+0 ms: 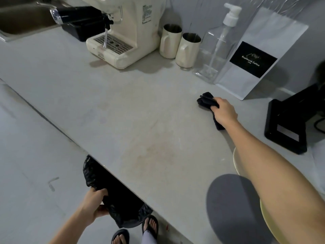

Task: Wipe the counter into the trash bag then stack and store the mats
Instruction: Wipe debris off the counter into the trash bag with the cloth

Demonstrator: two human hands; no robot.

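Note:
My right hand (223,111) grips a black cloth (206,101) pressed on the grey counter (140,120), near the white coffee bag. My left hand (95,203) holds the rim of a black trash bag (119,199) open just below the counter's front edge. A round grey mat (233,208) lies at the near right of the counter, partly under my right forearm. Two pale yellow round mats show beside it, one (236,162) behind my arm and one (270,222) under the grey mat's right side. Faint brownish stains mark the counter's middle.
A cream espresso machine (123,32) stands at the back, with two cream pitchers (179,44), a clear pump bottle (216,48) and a white coffee bag (258,55) to its right. A black stand (288,125) sits at the right. A sink (22,20) is far left. My sandalled feet are below.

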